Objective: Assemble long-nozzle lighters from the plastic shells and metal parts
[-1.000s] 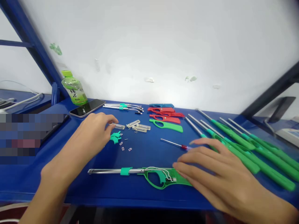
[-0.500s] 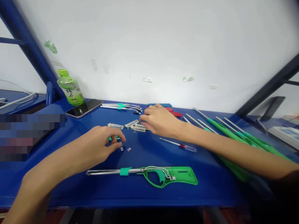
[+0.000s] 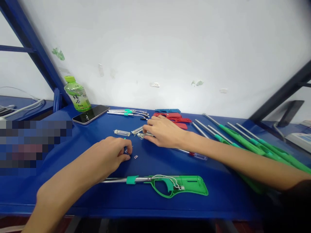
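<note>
My right hand (image 3: 163, 132) reaches over a small group of clear plastic lighter fuel tanks (image 3: 141, 135), with thumb and fingers closed around one that still lies on the table. My left hand (image 3: 115, 154) hovers low over the tabletop, fingers curled and a gap between thumb and index finger. Beside its fingertips lie tiny white pieces (image 3: 136, 157), one partly covered by the fingers. Another clear tank (image 3: 122, 132) rests just beyond that hand. Nearest me is an opened green lighter shell (image 3: 191, 185) with a metal tube, a teal trigger and white wires; my left wrist hides the tube's tip.
A screwdriver (image 3: 198, 156) lies partly under my right forearm. Green long lighters (image 3: 243, 139) spread along the right. Red shell halves (image 3: 170, 116), a blue one (image 3: 167, 110) and wired metal tubes (image 3: 128, 112) sit by the wall. A phone (image 3: 91, 115) and bottle (image 3: 77, 97) stand back left.
My right hand has come down and closer to me, onto the clear tanks. The left hand has shifted slightly right and nearer, over the tiny white pieces. The view has turned a little.
</note>
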